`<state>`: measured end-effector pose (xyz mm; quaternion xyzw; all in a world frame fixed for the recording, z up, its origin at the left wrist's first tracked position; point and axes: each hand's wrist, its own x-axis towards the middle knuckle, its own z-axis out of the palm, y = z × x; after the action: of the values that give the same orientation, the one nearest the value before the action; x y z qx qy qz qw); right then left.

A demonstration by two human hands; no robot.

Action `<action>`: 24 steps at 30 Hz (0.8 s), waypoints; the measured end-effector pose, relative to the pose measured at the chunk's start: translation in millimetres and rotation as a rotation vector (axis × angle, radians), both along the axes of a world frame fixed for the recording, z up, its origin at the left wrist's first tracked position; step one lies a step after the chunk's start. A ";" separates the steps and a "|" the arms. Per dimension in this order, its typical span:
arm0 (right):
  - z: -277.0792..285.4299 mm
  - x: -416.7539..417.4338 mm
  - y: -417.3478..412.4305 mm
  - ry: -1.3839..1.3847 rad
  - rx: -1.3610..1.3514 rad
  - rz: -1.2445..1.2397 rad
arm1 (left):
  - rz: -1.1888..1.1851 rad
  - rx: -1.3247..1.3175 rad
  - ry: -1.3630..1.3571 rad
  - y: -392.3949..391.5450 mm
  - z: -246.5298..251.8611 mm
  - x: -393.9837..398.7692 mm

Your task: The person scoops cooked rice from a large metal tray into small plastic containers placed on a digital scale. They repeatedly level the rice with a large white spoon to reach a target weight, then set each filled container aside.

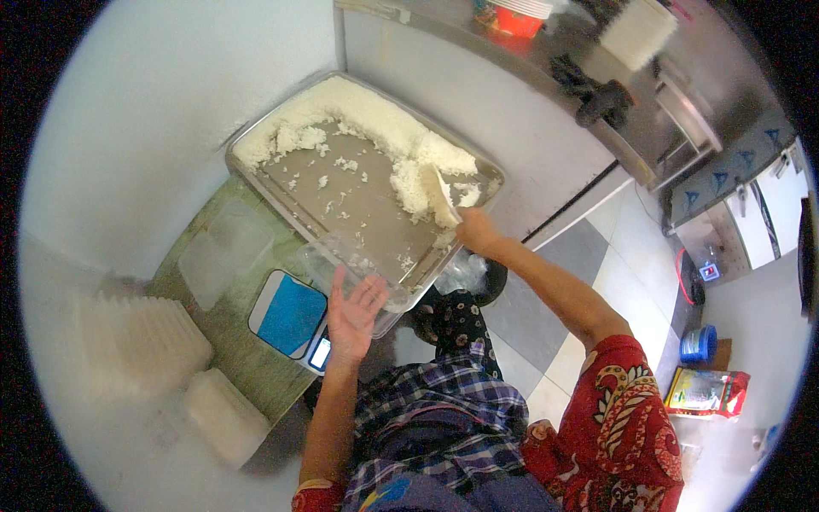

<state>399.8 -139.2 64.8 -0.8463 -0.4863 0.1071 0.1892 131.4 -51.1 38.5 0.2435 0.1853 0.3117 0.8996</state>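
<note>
My right hand (pixel 477 232) grips a pale scoop (pixel 439 189), whose blade is in the white cooked rice (pixel 377 125). The rice lies along the far and right parts of a large metal tray (pixel 281 206), with loose clumps on its bare middle. At the tray's near edge, my left hand (pixel 356 313) is palm up with its fingers spread, under or against a clear plastic container (pixel 326 253); whether it grips the container I cannot tell. Just left of this hand stands a digital kitchen scale (pixel 291 315) with a blue top and a lit display.
Clear plastic lids or trays (pixel 225 253) lie on the green tabletop (pixel 256 377). Stacked clear containers (pixel 144 345) and a pale pack (pixel 227 416) stand at the left. Walls border the tray's far sides. A metal counter (pixel 512 70) holds bowls and black items. A clear plastic bag (pixel 462 272) is beneath the tray's right corner.
</note>
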 end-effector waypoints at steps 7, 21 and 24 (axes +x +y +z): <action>74.6 31.2 -21.3 0.145 -0.134 -0.197 | -0.050 -0.042 -0.101 3.6 -11.8 -5.5; 105.3 90.6 3.5 0.295 -0.633 -0.125 | -0.009 -0.001 -0.012 -0.1 -1.1 -1.4; 127.8 63.5 2.3 0.634 -0.561 -0.346 | -0.006 -0.024 -0.027 1.7 -2.9 -3.3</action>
<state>463.3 -136.9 192.6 -0.8591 -0.2081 0.4551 0.1075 128.1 -49.4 35.6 0.2292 0.1761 0.3101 0.9057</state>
